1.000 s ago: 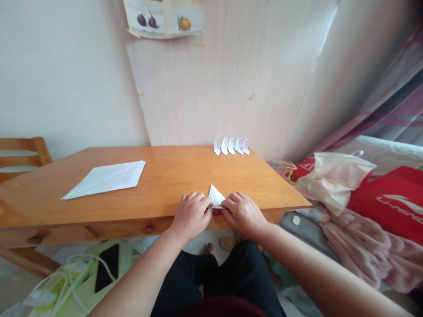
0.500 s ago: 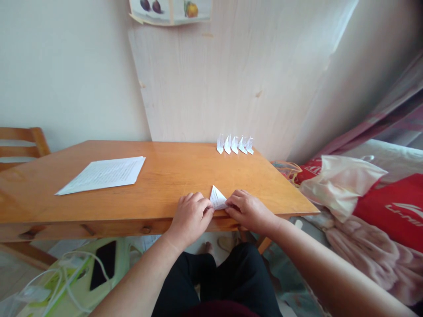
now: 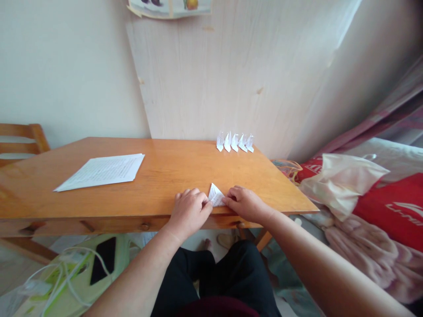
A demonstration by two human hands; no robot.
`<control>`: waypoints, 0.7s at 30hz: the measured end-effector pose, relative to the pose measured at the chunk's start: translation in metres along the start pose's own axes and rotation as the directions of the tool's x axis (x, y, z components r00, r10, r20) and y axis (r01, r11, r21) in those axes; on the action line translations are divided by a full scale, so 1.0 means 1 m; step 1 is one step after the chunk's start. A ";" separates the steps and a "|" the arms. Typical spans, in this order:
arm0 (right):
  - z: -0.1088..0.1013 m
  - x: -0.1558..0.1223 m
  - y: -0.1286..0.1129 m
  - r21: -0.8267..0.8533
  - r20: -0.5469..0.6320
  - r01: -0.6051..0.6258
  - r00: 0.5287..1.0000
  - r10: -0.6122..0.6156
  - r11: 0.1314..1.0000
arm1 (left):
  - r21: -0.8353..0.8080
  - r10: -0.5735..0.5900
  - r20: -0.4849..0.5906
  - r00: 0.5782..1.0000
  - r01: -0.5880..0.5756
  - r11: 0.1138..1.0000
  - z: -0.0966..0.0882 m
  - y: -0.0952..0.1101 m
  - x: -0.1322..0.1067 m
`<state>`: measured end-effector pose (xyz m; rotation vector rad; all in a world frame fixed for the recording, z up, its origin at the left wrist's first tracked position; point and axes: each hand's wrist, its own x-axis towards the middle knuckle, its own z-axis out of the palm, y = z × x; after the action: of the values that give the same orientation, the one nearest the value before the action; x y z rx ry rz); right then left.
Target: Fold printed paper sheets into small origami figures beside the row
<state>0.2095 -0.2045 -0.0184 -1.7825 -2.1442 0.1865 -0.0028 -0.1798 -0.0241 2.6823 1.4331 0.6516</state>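
Note:
A small folded paper [image 3: 216, 196], white with printed writing and a pointed top, lies near the front edge of the wooden table [image 3: 172, 176]. My left hand [image 3: 192, 208] pinches its left lower corner between thumb and curled fingers. At its right side my right hand [image 3: 243, 203] grips the other corner, fingers bent. The paper's lower corners are partly hidden by my fingertips. Several folded paper pieces [image 3: 235, 142] stand in a row at the table's back right.
A stack of printed sheets [image 3: 102, 171] lies on the table's left. Below left, a phone [image 3: 103, 260] and white cables rest on a pale green stool [image 3: 120, 255]. To the right are a cream bag [image 3: 340, 180], a red bag [image 3: 393, 207] and a pink blanket [image 3: 366, 251].
A flap of the paper now shows folded across its lower part. My right hand has shifted slightly left and up. The camera view has tilted a little.

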 end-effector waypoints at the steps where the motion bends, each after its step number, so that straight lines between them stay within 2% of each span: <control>1: -0.001 0.001 -0.001 -0.016 0.010 -0.011 1.000 0.012 1.000 | 0.007 -0.006 0.013 1.000 0.006 1.000 -0.001 0.000 0.001; 11: -0.008 0.003 -0.009 -0.113 0.071 -0.071 0.994 0.079 0.991 | 0.051 -0.043 0.102 0.994 0.038 0.998 -0.004 0.002 0.011; 21: -0.007 0.006 -0.010 -0.173 0.084 -0.093 0.991 0.109 0.981 | 0.101 -0.018 0.112 0.994 0.006 0.995 -0.001 0.001 0.016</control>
<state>0.2021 -0.2012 -0.0076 -2.0169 -2.1923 0.1174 0.0047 -0.1678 -0.0174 2.7327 1.4898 0.4307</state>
